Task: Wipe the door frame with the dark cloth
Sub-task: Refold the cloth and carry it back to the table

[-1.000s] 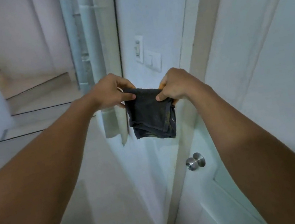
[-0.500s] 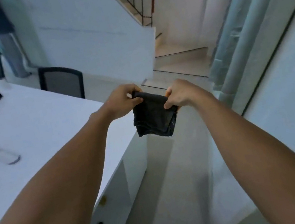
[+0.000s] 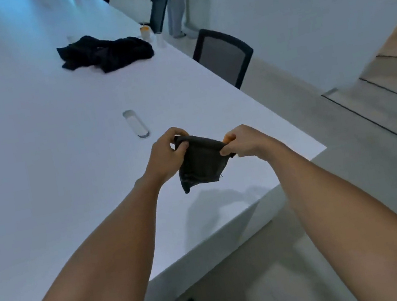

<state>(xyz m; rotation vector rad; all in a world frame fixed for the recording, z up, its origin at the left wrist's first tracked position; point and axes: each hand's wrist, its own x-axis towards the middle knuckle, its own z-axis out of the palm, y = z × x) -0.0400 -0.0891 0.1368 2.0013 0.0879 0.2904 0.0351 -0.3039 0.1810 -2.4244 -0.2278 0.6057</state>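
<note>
The dark cloth hangs folded between both hands, above the near right corner of a white table. My left hand pinches its top left corner. My right hand pinches its top right corner. The cloth droops below my fingers and casts a shadow on the tabletop. No door or door frame is in view.
A heap of black fabric lies farther back on the table, with small cups behind it. A flat oval cut-out sits in the tabletop. A dark chair stands at the right edge. A person's legs and steps lie beyond.
My view has swung left from the door and wall, past the stairs, onto the white table. Both hands have kept hold of the cloth's top corners throughout.
</note>
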